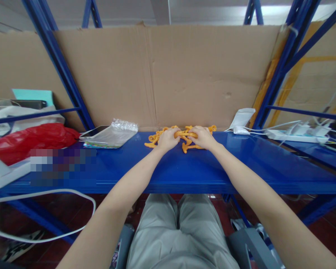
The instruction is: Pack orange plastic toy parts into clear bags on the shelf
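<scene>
Both my hands hold one short orange-yellow plastic piece point(184, 133) between them, just above the blue shelf top point(190, 170). My left hand point(168, 139) is closed round its left end. Round its right end my right hand point(204, 136) is closed. Several more orange-yellow plastic parts lie about and behind the hands: a cluster with round cup-like ends point(151, 142) at the left, a hooked piece point(185, 146) in front, and a round-ended piece point(212, 128) at the back right. The hands partly hide these parts, and their exact kind cannot be made out.
Cardboard point(184, 74) stands along the back between blue metal posts. At the left lie a clear plastic bag point(112, 134) and a red bag point(44, 138). A white adapter point(241, 121) and a power strip point(296, 135) with cables are at the right.
</scene>
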Motion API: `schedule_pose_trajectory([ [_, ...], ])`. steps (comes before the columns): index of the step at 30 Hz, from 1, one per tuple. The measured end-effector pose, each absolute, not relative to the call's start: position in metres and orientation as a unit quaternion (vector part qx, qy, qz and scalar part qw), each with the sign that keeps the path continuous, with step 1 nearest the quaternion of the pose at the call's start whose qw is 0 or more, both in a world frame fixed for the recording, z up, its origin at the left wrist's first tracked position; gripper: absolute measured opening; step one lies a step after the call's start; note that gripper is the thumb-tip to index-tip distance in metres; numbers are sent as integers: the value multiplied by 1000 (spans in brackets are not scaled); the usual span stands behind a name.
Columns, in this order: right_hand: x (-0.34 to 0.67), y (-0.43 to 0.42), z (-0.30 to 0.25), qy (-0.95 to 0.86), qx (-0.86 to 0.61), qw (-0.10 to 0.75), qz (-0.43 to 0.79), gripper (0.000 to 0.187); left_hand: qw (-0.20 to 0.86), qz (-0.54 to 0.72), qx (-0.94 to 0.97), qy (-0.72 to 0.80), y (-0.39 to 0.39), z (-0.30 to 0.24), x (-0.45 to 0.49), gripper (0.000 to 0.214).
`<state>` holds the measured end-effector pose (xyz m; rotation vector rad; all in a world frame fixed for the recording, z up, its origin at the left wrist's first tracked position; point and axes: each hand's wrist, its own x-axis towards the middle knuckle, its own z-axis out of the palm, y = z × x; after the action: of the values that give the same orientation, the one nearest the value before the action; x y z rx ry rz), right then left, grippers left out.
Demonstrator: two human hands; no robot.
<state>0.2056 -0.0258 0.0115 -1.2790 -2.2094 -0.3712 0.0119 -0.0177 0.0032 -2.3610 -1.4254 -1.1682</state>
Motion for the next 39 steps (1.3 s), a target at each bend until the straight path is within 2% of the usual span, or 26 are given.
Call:
schedule_pose_trajectory([
  [6, 210, -27, 15, -817, -490, 258, -163, 27, 75, -390, -785, -477, -15, 2, 11, 31],
  [20, 245, -6, 8, -775, -567, 244, -138, 23, 70, -396, -776, -486, -15, 2, 11, 30],
  [28, 269, 7, 1, -703, -639, 307, -58, 23, 67, -394, -775, -490, -16, 3, 11, 30],
  [35, 282, 7, 4, -601, -642, 472, -64, 24, 61, -397, -775, -488, -17, 3, 11, 31],
  [39, 294, 2, 5, -547, -681, 480, -84, 21, 59, -397, -777, -486, -18, 4, 11, 31],
])
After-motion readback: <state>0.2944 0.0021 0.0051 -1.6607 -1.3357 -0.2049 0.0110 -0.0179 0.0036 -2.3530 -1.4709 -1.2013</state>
